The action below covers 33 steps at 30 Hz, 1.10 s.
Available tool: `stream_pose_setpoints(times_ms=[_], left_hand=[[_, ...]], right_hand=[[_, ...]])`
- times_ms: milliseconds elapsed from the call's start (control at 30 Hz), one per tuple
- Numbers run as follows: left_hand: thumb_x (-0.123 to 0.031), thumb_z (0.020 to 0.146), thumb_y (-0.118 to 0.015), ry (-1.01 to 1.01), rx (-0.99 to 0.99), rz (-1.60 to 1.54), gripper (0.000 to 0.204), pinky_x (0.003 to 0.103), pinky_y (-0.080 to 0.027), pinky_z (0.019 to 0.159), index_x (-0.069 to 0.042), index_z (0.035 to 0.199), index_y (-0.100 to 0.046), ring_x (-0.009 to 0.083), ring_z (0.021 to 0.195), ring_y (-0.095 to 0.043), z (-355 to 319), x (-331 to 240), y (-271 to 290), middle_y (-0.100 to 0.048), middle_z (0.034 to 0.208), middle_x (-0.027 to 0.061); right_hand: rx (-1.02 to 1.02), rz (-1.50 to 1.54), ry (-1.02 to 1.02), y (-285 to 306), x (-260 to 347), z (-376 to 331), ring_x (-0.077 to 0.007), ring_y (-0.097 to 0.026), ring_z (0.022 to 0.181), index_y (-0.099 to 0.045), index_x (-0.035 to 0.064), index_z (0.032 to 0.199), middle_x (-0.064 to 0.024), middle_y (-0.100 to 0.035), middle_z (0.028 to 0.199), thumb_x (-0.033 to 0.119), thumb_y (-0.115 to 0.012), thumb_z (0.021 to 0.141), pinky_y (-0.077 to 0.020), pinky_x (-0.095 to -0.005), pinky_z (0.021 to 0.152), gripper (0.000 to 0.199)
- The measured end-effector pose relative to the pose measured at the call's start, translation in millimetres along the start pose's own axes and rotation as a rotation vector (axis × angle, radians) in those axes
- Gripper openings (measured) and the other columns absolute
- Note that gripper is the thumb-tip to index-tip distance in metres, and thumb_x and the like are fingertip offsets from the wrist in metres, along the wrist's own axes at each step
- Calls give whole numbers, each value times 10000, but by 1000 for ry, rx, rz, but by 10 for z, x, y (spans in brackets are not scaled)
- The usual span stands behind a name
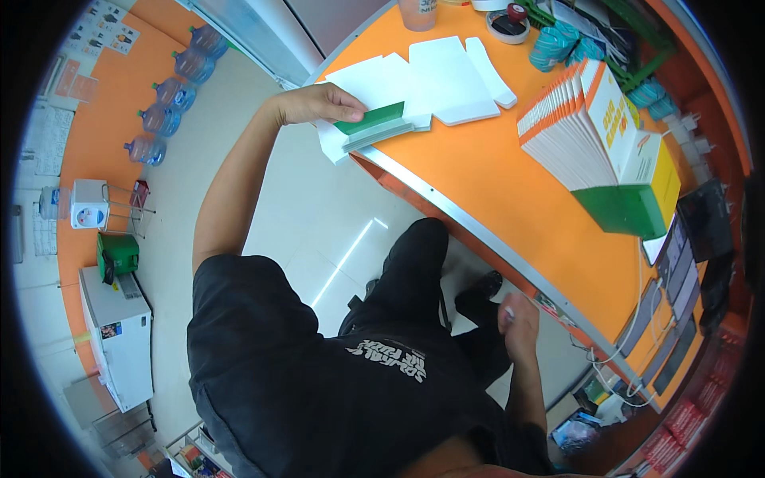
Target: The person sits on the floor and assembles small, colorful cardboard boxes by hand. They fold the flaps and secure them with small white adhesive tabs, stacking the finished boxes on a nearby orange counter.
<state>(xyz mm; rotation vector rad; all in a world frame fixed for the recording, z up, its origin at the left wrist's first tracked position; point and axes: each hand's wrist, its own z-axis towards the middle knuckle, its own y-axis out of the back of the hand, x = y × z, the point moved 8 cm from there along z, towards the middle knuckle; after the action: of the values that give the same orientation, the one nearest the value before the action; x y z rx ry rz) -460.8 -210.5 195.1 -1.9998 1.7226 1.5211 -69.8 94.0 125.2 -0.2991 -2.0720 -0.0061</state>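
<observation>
My left hand [325,103] reaches over the table's near left corner. Its thumb and fingers are closed on the edge of a folded carton [374,119] with a green panel and white flaps, which overhangs the table edge. Under and beyond it lie flattened white cartons [453,78], blank side up. My right hand [519,323] is low by the table's front edge, fingers curled in. A small pale bit shows at its fingertips, too small to name. To the right on the table, a leaning row of flat-folded cartons [586,131] shows white, orange, yellow and green faces.
The orange table [510,207] has a metal edge strip. At its back are a tape roll [508,28], a plastic cup [417,14] and teal rolls [554,46]. Dark flat devices and white cables [637,319] lie at the right. Large water bottles [175,94] line the left wall.
</observation>
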Motion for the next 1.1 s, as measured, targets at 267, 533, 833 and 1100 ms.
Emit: stream_pose_setpoints(times_ms=[267,533,833,1100], left_hand=[[-342,1024,-581,-152,-160,-65,364,373,-492,941,-45,1168,-733,206,1036,-627,-349,169,-159,-716,1096,113],[-202,849,-634,-333,-844,421,143,478,-560,672,-99,841,-733,336,888,-699,-22,-854,-479,-693,917,124],[-264,936,-608,-87,-1599,129,137,436,-538,687,-141,950,-666,272,851,-652,-3940,-828,343,-593,935,63],[-333,947,-686,203,-1769,124,220,419,-511,586,-120,998,-668,288,692,-652,-6056,392,-683,-643,785,52]], right_hand=[[171,-1044,1019,-2419,1872,1047,-382,-636,1067,-622,44,1244,-177,-667,1166,163,-452,1046,-509,-435,920,287],[281,-1629,858,-2129,1432,1709,-396,-648,1110,-587,1,1327,-188,-608,1333,339,-481,1046,-516,-494,975,452],[541,-1053,1020,-2971,2269,948,-322,-604,734,-619,8,1002,-133,-638,821,318,-434,1084,-489,-411,699,371],[839,-531,349,-5076,1885,378,-60,-237,403,-289,195,586,57,-261,482,385,-467,1079,-153,-265,372,557]])
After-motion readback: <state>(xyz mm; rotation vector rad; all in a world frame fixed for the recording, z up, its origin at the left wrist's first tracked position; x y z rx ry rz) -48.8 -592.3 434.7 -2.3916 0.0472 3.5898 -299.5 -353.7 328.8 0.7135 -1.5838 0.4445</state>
